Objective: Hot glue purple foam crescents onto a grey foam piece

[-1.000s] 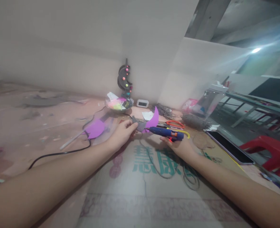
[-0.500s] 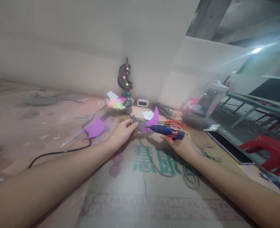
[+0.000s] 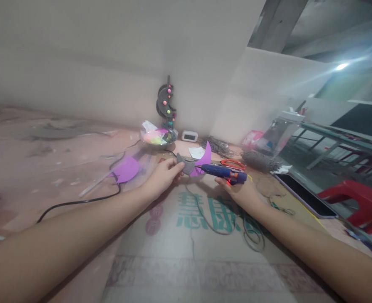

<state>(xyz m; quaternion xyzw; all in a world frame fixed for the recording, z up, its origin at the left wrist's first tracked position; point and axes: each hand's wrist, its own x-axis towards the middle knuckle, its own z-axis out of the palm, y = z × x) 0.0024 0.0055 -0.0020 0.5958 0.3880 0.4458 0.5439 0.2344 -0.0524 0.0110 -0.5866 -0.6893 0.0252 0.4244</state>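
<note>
Table [image 3: 62, 168], pinkish, spotted with scraps, running along a pale wall; sheet of cardboard [image 3: 160, 261], printed with green characters and a reddish border, lying flat under both forearms; red stool [image 3: 356, 202], beyond the table at right; clear jar [image 3: 279, 134], pale-lidded, near the wall; right hand [image 3: 241, 192], fingers curled round the grip of a glue gun, several hidden behind the palm; left hand [image 3: 166, 173], thumb and fingers pinched together on the near end of a grey curved piece; phone [image 3: 306, 195], dark screen upward, at the cardboard's right edge; ornament [image 3: 165, 103], dark crescent studded with coloured balls, upright before the wall; glass bowl [image 3: 157, 145], coloured scraps inside, just below the ornament; grey yarn bundle [image 3: 258, 161], near the jar; glue gun [image 3: 224, 173], blue, red light lit, nozzle pointing left between the hands, contact uncertain; purple leaf-like shape [image 3: 128, 169], left of the left hand; purple crescent [image 3: 205, 155], point upward, at the grey piece's right end, join not discernible; grey curved piece [image 3: 187, 167], held above the cardboard's far part; scissors [image 3: 233, 163], orange-handled, behind the glue gun; clock [image 3: 189, 136], small, white-framed, right of the bowl
</note>
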